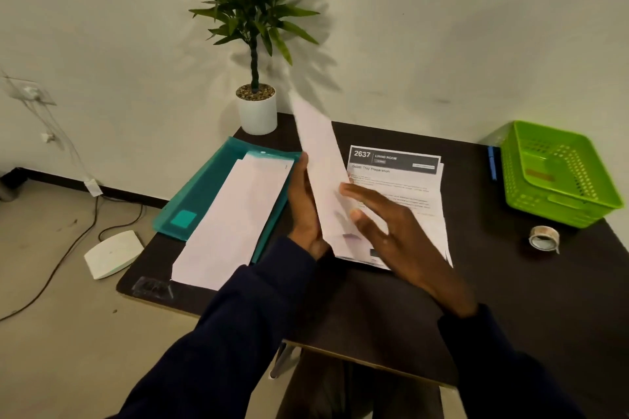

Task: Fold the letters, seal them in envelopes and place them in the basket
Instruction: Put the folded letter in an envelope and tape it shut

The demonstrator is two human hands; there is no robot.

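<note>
My left hand (304, 211) holds a long white folded sheet (320, 160) upright by its left edge, above the middle of the dark table (510, 299). Just right of it, my right hand (394, 231) hovers with fingers spread, touching the sheet's lower part. Under it lies a stack of printed letters (405, 180) headed "2637". A pile of white envelopes (235, 221) rests on a teal plastic folder (200, 194) at the left. The green basket (558, 177) stands at the far right corner.
A potted plant (257, 109) stands at the back edge by the wall. A roll of tape (544, 237) lies in front of the basket, and a blue pen (492, 163) beside it. On the floor at left are cables and a white device (114, 253).
</note>
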